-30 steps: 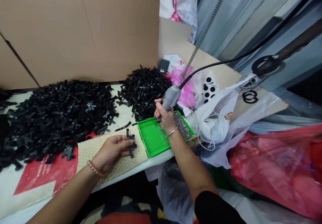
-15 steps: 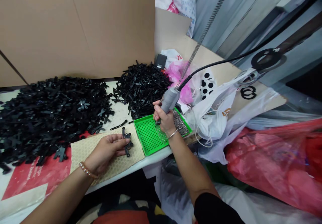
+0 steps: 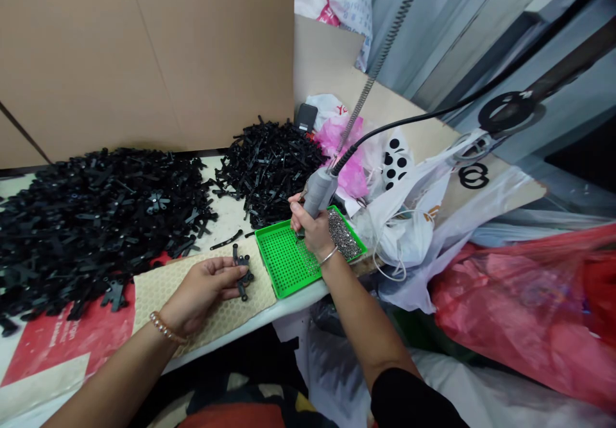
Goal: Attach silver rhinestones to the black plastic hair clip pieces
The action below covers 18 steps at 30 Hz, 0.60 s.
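My left hand (image 3: 202, 290) lies on a beige honeycomb mat (image 3: 158, 290), fingers pinched on a small black plastic part (image 3: 242, 270) that rests on the mat. My right hand (image 3: 310, 226) is wrapped round a grey electric screwdriver (image 3: 317, 190), its tip down over a green perforated tray (image 3: 283, 261). A heap of small silver screws (image 3: 342, 233) fills the tray's right side. The screwdriver's black cable (image 3: 409, 120) and a coiled spring line run up to the right.
Two large heaps of black plastic parts (image 3: 91, 210) (image 3: 269, 162) cover the table behind the mat. Cardboard walls (image 3: 144, 49) stand at the back. White, pink and red plastic bags (image 3: 520, 299) crowd the right side. A red and white sheet (image 3: 58, 344) lies at the table's left front.
The view has shifted slightly. My right hand with the screwdriver has edged left over the green tray. My left hand stays on the black part.
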### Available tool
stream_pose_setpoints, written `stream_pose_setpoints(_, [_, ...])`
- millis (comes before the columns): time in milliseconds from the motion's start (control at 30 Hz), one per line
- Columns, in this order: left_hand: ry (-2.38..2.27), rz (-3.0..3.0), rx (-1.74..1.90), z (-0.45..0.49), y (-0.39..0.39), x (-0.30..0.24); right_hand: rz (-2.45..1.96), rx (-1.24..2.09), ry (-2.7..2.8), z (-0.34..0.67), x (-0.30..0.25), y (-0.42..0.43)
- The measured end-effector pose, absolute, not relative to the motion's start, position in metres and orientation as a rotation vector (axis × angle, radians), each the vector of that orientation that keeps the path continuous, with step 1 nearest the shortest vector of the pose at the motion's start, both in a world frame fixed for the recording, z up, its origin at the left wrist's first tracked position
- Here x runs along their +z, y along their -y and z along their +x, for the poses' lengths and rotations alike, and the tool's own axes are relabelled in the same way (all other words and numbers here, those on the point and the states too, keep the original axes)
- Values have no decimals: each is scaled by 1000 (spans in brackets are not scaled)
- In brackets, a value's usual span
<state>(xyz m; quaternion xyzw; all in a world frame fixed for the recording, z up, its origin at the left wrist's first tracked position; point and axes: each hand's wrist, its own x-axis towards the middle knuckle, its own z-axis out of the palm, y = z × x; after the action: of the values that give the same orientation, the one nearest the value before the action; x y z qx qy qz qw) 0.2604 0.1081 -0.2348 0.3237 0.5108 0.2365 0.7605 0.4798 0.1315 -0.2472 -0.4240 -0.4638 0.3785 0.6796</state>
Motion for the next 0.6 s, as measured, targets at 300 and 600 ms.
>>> stream_pose_setpoints(300, [-1103, 686, 523, 261, -107, -231, -1010, 847, 1052, 480, -248, -130])
stream_pose_setpoints(600, [-1225, 786, 448, 257, -110, -229, -981, 865, 873, 469, -224, -127])
